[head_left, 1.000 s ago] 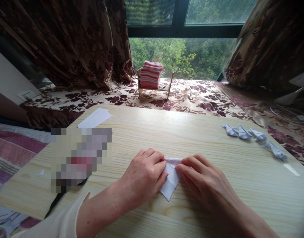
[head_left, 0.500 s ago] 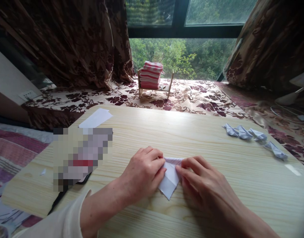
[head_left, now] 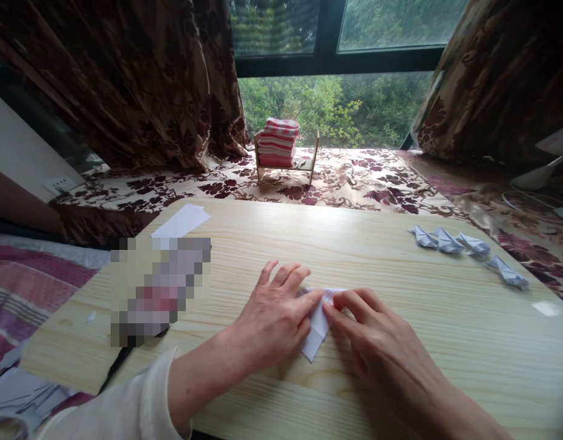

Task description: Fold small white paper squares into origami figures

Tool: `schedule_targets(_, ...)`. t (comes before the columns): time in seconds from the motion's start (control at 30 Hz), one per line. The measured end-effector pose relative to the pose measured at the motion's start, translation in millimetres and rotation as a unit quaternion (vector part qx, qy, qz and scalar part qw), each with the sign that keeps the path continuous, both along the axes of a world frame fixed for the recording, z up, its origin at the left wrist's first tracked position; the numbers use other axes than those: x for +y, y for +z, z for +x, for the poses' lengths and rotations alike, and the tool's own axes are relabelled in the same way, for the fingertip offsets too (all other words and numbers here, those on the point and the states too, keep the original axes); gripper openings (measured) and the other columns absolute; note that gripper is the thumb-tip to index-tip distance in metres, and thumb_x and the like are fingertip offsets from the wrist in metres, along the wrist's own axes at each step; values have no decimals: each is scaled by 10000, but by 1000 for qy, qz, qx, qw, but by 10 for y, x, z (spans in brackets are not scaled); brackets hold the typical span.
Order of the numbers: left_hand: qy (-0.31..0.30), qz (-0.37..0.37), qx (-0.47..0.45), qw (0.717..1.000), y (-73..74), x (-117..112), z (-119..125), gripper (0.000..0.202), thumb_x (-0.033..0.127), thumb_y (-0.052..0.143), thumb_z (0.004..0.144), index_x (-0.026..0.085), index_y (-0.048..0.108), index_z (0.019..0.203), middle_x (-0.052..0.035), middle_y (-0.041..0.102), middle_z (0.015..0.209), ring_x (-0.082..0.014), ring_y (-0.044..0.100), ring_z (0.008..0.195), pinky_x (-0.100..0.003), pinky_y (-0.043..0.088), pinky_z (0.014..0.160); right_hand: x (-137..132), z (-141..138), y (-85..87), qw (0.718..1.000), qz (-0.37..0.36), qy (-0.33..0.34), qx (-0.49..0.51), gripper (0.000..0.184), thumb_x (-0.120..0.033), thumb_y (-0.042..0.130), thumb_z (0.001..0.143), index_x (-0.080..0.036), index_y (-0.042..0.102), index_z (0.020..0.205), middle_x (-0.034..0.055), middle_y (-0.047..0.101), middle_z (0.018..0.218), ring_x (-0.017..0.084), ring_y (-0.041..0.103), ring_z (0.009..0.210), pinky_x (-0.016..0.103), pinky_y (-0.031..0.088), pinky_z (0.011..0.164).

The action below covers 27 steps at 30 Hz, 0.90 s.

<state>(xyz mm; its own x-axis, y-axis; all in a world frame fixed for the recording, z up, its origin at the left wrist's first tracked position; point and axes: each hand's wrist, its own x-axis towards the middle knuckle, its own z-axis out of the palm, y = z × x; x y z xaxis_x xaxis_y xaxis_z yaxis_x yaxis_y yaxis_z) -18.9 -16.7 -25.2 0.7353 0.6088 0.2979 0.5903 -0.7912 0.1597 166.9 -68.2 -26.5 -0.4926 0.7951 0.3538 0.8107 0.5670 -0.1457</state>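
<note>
A small white piece of folded paper [head_left: 316, 333] lies on the light wooden table [head_left: 354, 256], its point toward me. My left hand [head_left: 274, 318] rests on its left side with the fingers stretched out flat, pressing the paper down. My right hand [head_left: 377, 342] lies on its right side, fingertips pinched at the paper's upper edge. Most of the paper is hidden under both hands.
Several folded white paper figures [head_left: 464, 250] sit in a row at the table's right. A white sheet [head_left: 183, 221] lies at the far left corner, beside a blurred-out patch [head_left: 159, 287]. A small wooden rack with striped cloths [head_left: 281, 143] stands on the floral windowsill.
My left hand's fingers have spread out flat over the paper instead of being curled. The view has tilted slightly; the paper shows less between my hands.
</note>
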Motion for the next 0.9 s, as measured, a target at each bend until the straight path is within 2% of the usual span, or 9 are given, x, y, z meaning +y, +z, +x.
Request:
schedule_targets(0.17, 18, 10, 23, 1000, 41, 19, -51, 331, 243, 492, 846, 203, 607, 1154, -125, 548, 1255, -306, 399, 1248, -591, 194, 1069, -12, -1, 9, 1000, -13, -14, 17, 414, 46, 389, 697, -160, 648, 944, 108, 617, 876, 216, 501, 792, 319, 523, 627)
schedule_targets(0.27, 24, 40, 5, 999, 45, -7, -79, 293, 221, 498, 838, 174, 633, 1094, -134, 558, 1239, -303, 410, 1240, -586, 174, 1079, -7, 2, 12, 1000, -8, -16, 16, 391, 30, 386, 713, -161, 647, 933, 110, 617, 875, 214, 497, 787, 322, 525, 625)
schedule_targets(0.33, 12, 52, -10, 999, 45, -37, -86, 298, 228, 477, 860, 183, 621, 1117, -121, 569, 1221, -281, 430, 1220, -565, 159, 1092, 0, -1, 4, 1000, -6, -14, 17, 370, 15, 386, 732, -162, 646, 927, 108, 616, 860, 211, 497, 782, 324, 527, 626)
schedule_targets(0.5, 7, 32, 16, 999, 53, -64, -67, 313, 307, 417, 908, 175, 610, 1115, -91, 614, 1123, -268, 478, 1155, -556, 159, 1094, -5, -26, -40, 999, 12, -19, 27, 357, 2, 394, 768, -154, 648, 963, 118, 612, 886, 225, 503, 823, 345, 531, 657)
schedule_targets(0.63, -8, 45, 2, 999, 41, -31, -57, 278, 258, 422, 905, 163, 620, 1076, -76, 619, 1153, -260, 458, 1197, -536, 145, 1107, -85, 40, -68, 999, 25, -37, 27, 374, -15, 395, 796, -173, 649, 1021, 111, 593, 916, 227, 503, 857, 345, 517, 687)
schedule_targets(0.73, -24, 54, -8, 998, 19, -26, -54, 271, 209, 441, 887, 151, 615, 1087, -65, 649, 1097, -243, 475, 1183, -513, 127, 1121, -158, 130, -42, 999, 39, -32, 18, 399, -24, 408, 776, -181, 647, 1056, 107, 589, 937, 242, 498, 911, 353, 500, 712)
schedule_targets(0.83, -27, 58, -16, 998, 4, -38, -51, 277, 211, 460, 873, 142, 616, 1091, -65, 660, 1058, -243, 499, 1150, -506, 128, 1122, -153, 135, 15, 997, 29, -64, 25, 446, 17, 381, 758, -209, 666, 1014, 83, 583, 877, 218, 495, 839, 342, 465, 695)
schedule_targets(0.9, -23, 55, -19, 998, 0, -47, -52, 290, 227, 465, 872, 139, 607, 1108, -72, 655, 1072, -249, 496, 1153, -511, 142, 1117, -93, 75, 53, 995, 36, -94, 8, 503, 49, 375, 743, -198, 643, 1090, 85, 583, 870, 213, 487, 808, 345, 441, 691)
